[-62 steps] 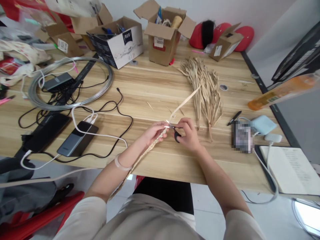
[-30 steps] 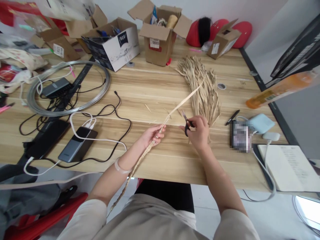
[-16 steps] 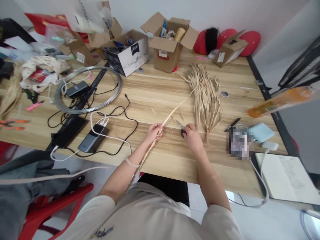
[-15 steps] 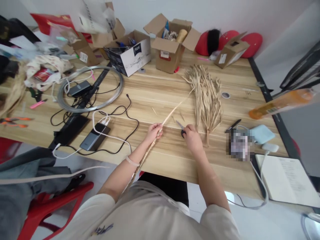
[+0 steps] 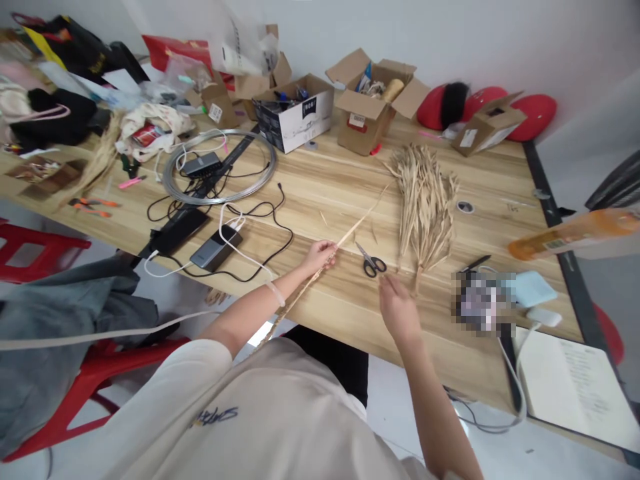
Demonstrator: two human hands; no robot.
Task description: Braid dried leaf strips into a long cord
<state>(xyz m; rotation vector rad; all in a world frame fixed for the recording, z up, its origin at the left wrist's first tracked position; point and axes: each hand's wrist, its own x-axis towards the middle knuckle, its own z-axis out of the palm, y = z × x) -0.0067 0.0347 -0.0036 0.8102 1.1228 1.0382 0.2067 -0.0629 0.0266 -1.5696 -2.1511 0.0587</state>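
A long braided straw cord (image 5: 299,297) runs from near my lap up to my left hand (image 5: 321,255), whose fingers are closed around it. Beyond the fingers, a loose pale strand (image 5: 361,220) reaches towards the bundle of dried straw leaves (image 5: 425,207). The scissors (image 5: 371,259) with black handles lie on the table between my hands. My right hand (image 5: 397,303) is just below and right of the scissors, not touching them. Its fingers are bent and close together, and whether anything is between them is too small to tell.
The wooden table (image 5: 320,180) bears a wire coil (image 5: 270,170), a power bank (image 5: 216,248) with cables and open cardboard boxes (image 5: 364,127) at the back. An orange bottle (image 5: 570,233) and an open notebook (image 5: 575,380) are at the right.
My right hand has let go of the scissors and drawn back towards me. My left hand still holds the braided cord. The whole view has shifted, showing more of the table's left end.
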